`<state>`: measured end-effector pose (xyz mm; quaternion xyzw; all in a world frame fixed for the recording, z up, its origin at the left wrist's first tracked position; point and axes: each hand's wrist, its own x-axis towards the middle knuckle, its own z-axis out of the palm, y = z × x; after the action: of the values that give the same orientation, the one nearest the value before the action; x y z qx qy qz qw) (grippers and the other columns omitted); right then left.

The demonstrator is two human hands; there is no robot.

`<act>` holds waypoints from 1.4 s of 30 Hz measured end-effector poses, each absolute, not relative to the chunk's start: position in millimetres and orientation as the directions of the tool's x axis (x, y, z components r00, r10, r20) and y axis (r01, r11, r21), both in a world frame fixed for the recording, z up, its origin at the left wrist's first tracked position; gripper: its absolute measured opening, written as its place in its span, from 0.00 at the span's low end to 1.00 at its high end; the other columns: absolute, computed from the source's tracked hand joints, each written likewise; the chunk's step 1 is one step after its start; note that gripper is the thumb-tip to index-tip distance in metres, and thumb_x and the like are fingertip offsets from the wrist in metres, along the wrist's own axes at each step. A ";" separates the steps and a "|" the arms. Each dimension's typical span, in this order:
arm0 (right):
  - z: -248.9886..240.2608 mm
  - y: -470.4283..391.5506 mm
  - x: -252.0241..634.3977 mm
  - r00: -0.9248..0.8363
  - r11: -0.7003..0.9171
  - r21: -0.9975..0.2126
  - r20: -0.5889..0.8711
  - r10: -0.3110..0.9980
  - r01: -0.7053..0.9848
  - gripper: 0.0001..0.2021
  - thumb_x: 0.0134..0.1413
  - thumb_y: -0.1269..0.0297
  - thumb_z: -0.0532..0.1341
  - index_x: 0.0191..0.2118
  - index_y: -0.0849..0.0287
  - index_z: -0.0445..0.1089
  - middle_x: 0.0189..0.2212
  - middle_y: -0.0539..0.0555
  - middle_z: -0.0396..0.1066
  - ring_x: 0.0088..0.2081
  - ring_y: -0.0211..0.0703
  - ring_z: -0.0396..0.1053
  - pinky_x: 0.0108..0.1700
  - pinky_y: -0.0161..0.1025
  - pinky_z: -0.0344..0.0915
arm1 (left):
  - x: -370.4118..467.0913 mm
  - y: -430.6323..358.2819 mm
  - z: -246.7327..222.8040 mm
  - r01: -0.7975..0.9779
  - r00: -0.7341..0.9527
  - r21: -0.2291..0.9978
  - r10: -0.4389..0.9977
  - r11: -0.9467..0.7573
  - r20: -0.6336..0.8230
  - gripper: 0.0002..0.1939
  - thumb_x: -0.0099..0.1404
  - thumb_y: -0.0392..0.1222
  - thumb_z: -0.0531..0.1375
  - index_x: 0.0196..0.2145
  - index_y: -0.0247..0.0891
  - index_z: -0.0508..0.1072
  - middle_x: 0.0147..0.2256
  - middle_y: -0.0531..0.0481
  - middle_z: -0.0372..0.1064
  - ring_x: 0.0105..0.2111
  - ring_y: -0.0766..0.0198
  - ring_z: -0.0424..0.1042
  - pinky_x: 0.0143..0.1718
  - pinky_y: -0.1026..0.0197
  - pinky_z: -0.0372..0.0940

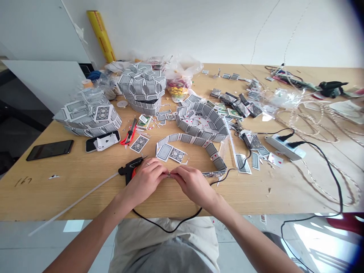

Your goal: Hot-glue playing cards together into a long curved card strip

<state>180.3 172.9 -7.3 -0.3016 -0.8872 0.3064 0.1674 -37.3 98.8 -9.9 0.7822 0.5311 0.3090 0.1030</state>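
My left hand (146, 179) and my right hand (196, 185) meet at the table's front, fingertips pinched together on the near end of a curved strip of folded playing cards (212, 151). Most of what lies between the fingertips is hidden. The strip stands on edge and loops behind my hands. Inside its curve lie loose cards (164, 152). A black glue gun (131, 167) with a long clear glue stick (76, 201) rests beside and partly under my left hand. Behind the strip sits an open card-built box (201, 118).
Two lidded card boxes (142, 85) (89, 113) stand at the back left. Nearer are phones (49, 149) and a red cutter (130, 132). On the right lie a power strip (286, 147), card packs (233, 102) and coiled cord. A black cable hangs over the front edge.
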 end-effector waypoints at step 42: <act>31.6 262.7 101.6 -0.850 -0.277 -0.842 -0.510 0.131 0.463 0.14 0.62 0.54 0.74 0.40 0.61 0.79 0.37 0.56 0.80 0.40 0.45 0.74 0.42 0.40 0.71 | -21.7 77.2 -22.1 0.819 -0.325 0.569 0.759 -0.073 0.565 0.22 0.72 0.46 0.69 0.57 0.40 0.67 0.46 0.42 0.74 0.47 0.51 0.78 0.50 0.51 0.76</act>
<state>101.6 262.7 31.6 -0.2510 -0.5913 0.7585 -0.1093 -21.7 77.2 -22.1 0.5802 0.6800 0.4471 -0.0338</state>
